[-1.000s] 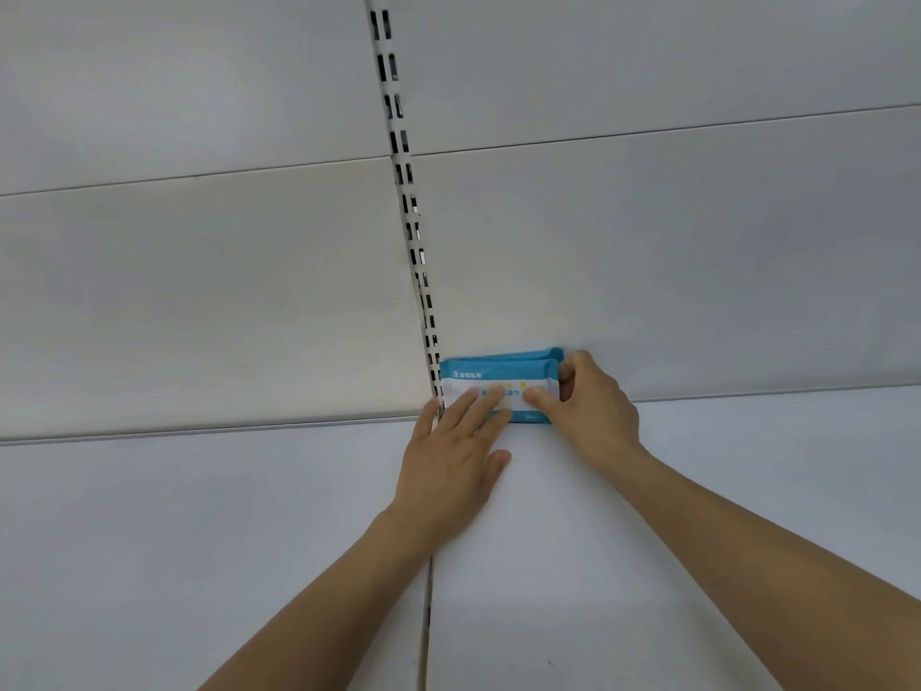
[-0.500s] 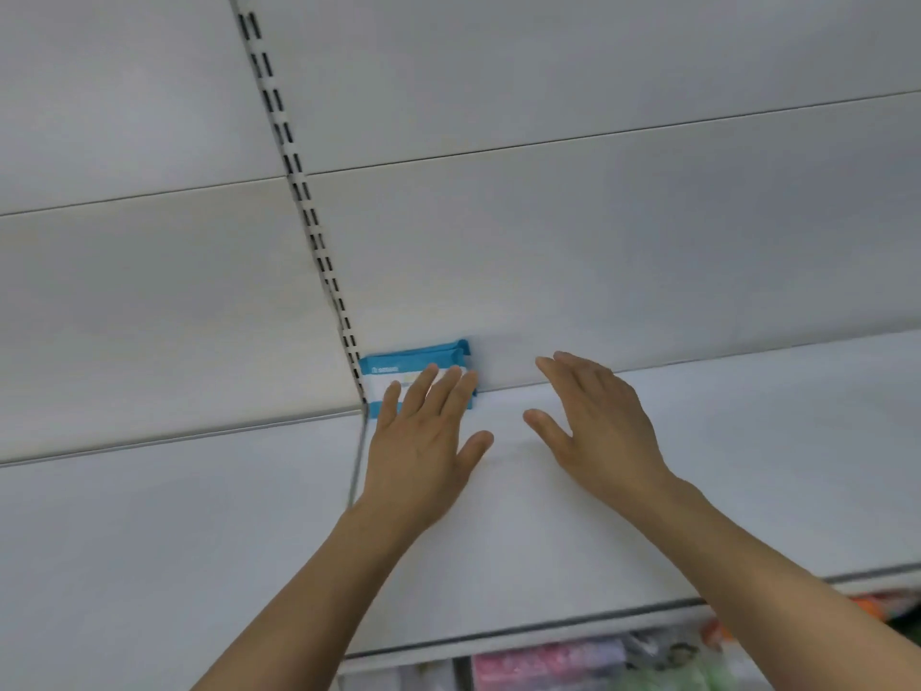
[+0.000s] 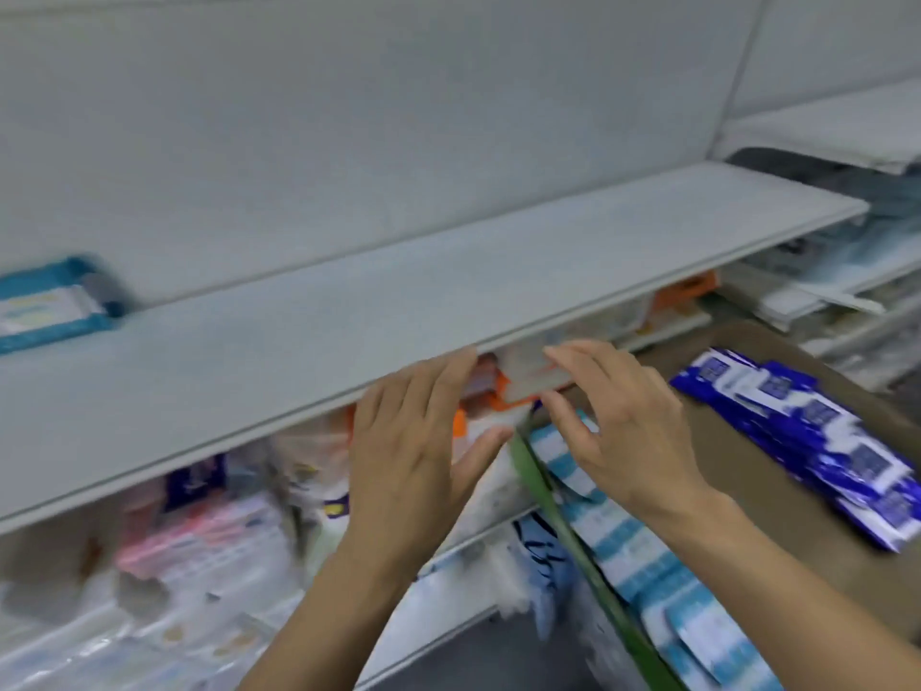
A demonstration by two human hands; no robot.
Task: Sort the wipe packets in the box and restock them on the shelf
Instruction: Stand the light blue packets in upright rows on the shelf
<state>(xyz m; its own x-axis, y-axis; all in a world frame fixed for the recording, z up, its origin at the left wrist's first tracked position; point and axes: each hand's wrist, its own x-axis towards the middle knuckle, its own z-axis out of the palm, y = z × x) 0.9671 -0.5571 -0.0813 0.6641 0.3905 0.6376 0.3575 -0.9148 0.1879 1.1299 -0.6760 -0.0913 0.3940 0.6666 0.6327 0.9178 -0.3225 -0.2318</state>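
Observation:
A teal wipe packet (image 3: pixel 47 304) lies at the far left of the white shelf (image 3: pixel 398 291), against the back wall. My left hand (image 3: pixel 413 451) and my right hand (image 3: pixel 618 426) hover side by side, empty, with fingers straight, just in front of the shelf's front edge. To the right stands the cardboard box (image 3: pixel 757 471). It holds several dark blue wipe packets (image 3: pixel 817 441) on its right side. A row of light blue striped packets (image 3: pixel 638 551) runs along its left side. The frame is motion-blurred.
Below the white shelf, a lower shelf holds mixed goods: orange packets (image 3: pixel 498 391), pink packs (image 3: pixel 199 536) and clear-wrapped items (image 3: pixel 99 630). A green strip (image 3: pixel 573 536) runs along the box's left edge. More stocked shelves (image 3: pixel 847 251) stand at the right.
Both hands have let go of the teal packet and drawn back off the shelf. The view has swung right and down, bringing the box and lower shelf into sight.

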